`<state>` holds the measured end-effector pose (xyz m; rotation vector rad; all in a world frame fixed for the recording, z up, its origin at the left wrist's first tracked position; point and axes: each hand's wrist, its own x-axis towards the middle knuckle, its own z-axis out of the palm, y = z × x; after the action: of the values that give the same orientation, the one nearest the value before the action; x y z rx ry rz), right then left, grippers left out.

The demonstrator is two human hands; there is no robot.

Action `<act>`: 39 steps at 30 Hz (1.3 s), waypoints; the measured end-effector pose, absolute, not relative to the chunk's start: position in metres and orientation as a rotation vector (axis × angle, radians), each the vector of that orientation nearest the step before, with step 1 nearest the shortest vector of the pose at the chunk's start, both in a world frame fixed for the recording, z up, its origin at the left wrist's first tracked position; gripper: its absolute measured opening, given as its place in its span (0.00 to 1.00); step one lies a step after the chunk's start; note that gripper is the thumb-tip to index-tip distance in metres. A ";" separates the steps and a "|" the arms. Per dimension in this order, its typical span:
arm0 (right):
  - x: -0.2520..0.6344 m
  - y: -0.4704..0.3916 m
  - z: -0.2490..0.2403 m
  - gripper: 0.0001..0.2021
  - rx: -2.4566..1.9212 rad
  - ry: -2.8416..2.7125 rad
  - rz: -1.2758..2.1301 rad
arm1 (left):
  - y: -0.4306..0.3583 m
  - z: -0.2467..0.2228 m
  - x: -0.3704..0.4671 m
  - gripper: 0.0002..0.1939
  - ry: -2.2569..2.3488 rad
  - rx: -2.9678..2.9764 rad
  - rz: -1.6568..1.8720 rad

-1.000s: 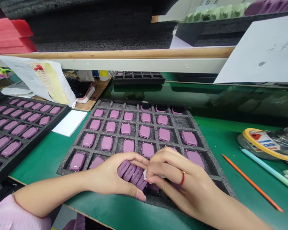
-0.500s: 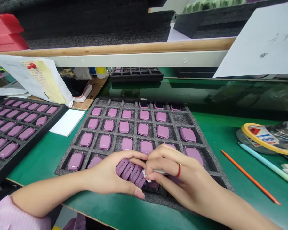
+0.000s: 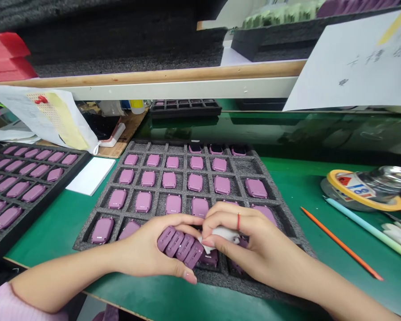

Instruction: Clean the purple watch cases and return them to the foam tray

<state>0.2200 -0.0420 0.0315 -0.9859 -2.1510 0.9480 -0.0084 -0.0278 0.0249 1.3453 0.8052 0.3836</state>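
Note:
My left hand (image 3: 163, 245) is wrapped round a row of several purple smartwatch cases (image 3: 180, 246), stacked side by side with their edges facing up. In my right hand (image 3: 243, 232) a crumpled white cloth (image 3: 222, 235) is pinched between thumb and fingers. The cloth's tip touches or nearly touches the rightmost case in the row. Both hands are over the near edge of a grey foam tray (image 3: 160, 151), whose compartments hold more purple watch cases (image 3: 195, 182). Part of the tray's near rows is hidden by my hands.
A second tray of purple cases (image 3: 18, 187) stands at left, beside a white paper pad (image 3: 91, 176). On the right lie an orange stick (image 3: 341, 243), a light blue stick (image 3: 367, 227) and a glass bottle with a yellow ring (image 3: 357, 189). A shelf edge (image 3: 173, 91) crosses above.
The view has shifted slightly. More of the white cloth now shows below my right fingers, and a watch case in the tray beneath is more visible. My left hand keeps its hold.

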 end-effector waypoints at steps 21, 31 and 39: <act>0.218 -0.040 0.025 0.08 -0.880 -2.199 0.343 | -0.027 0.024 -0.008 0.34 0.804 1.313 0.424; 0.329 -0.044 0.045 0.15 -1.980 -1.524 0.029 | -0.030 0.021 -0.015 0.30 0.834 1.374 0.437; 0.413 -0.064 0.011 0.13 -2.394 -1.509 -0.002 | -0.026 0.015 -0.015 0.21 0.953 1.487 0.514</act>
<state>0.4126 -0.0645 0.0109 -2.3938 -1.5087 -0.0023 -0.0153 -0.0258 0.0155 1.4874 0.9530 0.5144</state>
